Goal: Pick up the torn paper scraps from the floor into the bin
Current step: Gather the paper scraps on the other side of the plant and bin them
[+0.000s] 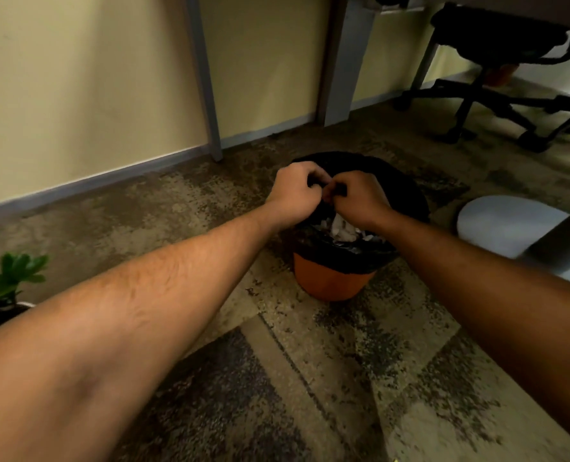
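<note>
Fingers curled in on both hands, knuckles up, fingertips meeting over the mouth of the bin. Left hand (295, 191) and right hand (358, 198) touch at the thumbs, closed into loose fists. Whether paper is pinched inside them cannot be told; the fingertips point down and away from the camera.

Position reads as a release point: both hands held directly above the opening so anything let go falls inside rather than onto the carpet.

Paper scraps (341, 228), white and crumpled, lie heaped in the bin just under the right wrist. No scraps visible on the floor (310, 378) in this view; the mottled carpet could hide small bits. Judged near the end of the task, or between handfuls.

Bin (330, 281) is orange, lined with a black bag (393, 185) folded over the rim, standing upright on the carpet.

Both forearms are extended, the person leaning over from above.

Surroundings: a potted plant (10, 278) at far left, an office chair (496, 78) at rear right, a desk leg (207, 88) against the wall.
</note>
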Tool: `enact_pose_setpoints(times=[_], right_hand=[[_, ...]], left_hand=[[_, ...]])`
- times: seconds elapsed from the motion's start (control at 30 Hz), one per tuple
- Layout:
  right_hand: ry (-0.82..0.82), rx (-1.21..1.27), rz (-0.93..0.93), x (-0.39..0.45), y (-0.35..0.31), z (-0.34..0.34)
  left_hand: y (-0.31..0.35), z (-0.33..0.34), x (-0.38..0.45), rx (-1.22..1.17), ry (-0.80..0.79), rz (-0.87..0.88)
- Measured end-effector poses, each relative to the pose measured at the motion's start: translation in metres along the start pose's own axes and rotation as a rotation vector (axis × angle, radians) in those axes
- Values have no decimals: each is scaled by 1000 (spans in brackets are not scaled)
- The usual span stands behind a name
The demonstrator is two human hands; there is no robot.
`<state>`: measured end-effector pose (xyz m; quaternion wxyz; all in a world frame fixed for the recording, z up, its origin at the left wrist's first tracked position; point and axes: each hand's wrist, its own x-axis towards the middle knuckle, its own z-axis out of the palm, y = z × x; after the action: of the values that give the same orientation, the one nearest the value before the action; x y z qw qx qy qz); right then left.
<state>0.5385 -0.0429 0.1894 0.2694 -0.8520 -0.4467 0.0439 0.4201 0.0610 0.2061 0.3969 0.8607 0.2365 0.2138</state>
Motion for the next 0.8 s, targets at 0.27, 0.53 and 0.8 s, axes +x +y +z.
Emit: enact_pose_setpoints(times=[0.27, 0.53, 0.8], right_hand=[[-37, 10, -471, -40, -93, 69], [-540, 143, -649, -120, -166, 221], [-833, 55, -657, -192, -198, 356]], left_hand=[[-92, -43, -113, -260, 460, -202], [-238, -63, -298, -40, 462, -530], [-319, -120, -449, 445, 537, -695]])
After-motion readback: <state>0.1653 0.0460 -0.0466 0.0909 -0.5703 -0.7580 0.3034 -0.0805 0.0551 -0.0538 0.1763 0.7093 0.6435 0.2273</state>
